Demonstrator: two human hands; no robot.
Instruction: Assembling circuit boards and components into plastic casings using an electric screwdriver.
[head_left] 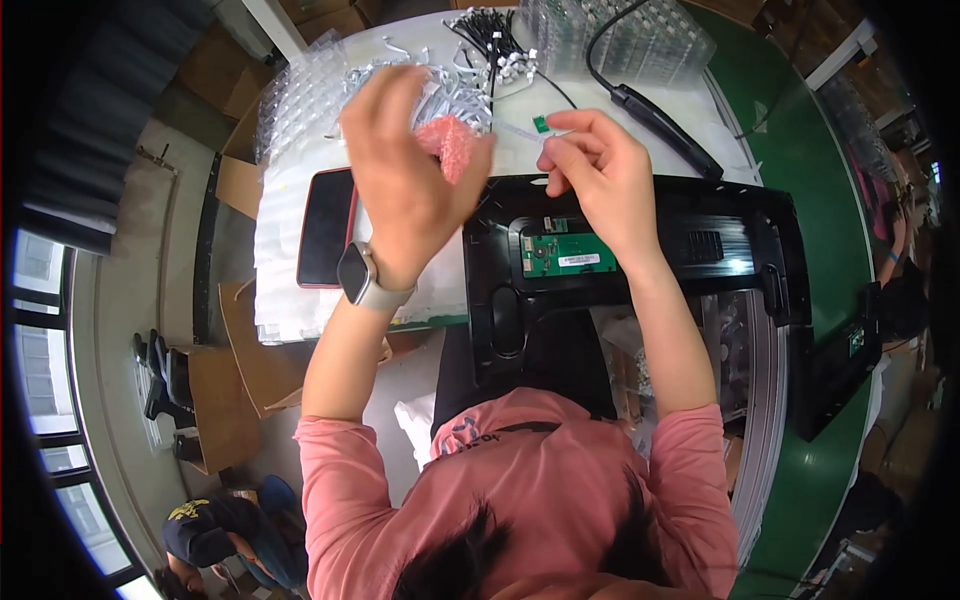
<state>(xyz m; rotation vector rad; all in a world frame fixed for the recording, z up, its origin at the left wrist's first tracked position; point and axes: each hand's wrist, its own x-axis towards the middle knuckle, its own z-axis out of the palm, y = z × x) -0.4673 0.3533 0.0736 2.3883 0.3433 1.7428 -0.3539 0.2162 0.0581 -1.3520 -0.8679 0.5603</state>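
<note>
My left hand (405, 185), blurred by motion, is raised over the left part of the white table, its thumb spread from its fingers. Pink bubble wrap (455, 150) shows in the gap behind it, close to a pile of pale flat cables (450, 100). My right hand (605, 180) pinches the end of a thin pale flat cable (515, 131) between thumb and forefinger. By those fingertips is a small green circuit board (541, 124); whether it touches them I cannot tell. Below lies a black plastic housing (630, 285) with a larger green circuit board (572, 256) in it.
A phone (326, 228) lies at the left on the white table (285, 310). Behind are black cables (487, 35), clear plastic trays (625, 45) and a black corded tool (668, 130). Cardboard boxes (255, 350) stand left. Another person (235, 540) bends at lower left.
</note>
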